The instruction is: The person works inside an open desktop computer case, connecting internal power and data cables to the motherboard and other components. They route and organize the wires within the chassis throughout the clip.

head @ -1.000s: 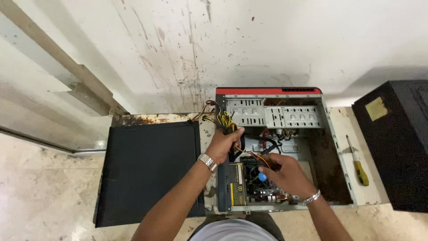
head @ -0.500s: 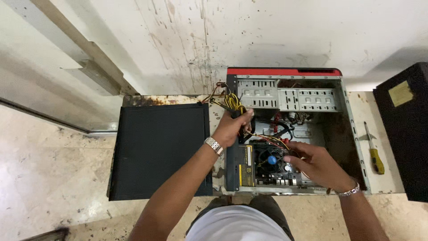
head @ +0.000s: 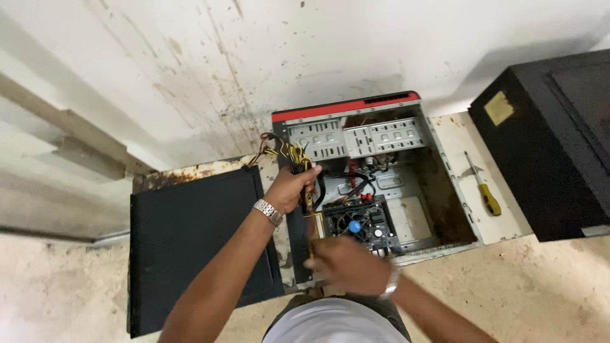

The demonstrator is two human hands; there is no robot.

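Our left hand had its fingers clenched around the cable bundle at the open computer case. Our right hand sat blurred at the case's near edge; we couldn't tell its grip.

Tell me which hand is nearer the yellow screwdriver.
Right. The right hand is at the case's near edge, blurred; the left hand grips cables at its far-left side, farther from the screwdriver.

Yellow square label on black case

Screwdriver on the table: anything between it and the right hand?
Yes. The open computer case, including its right wall, lies between the right hand and the yellow-handled screwdriver. The left hand grips the cable bundle.
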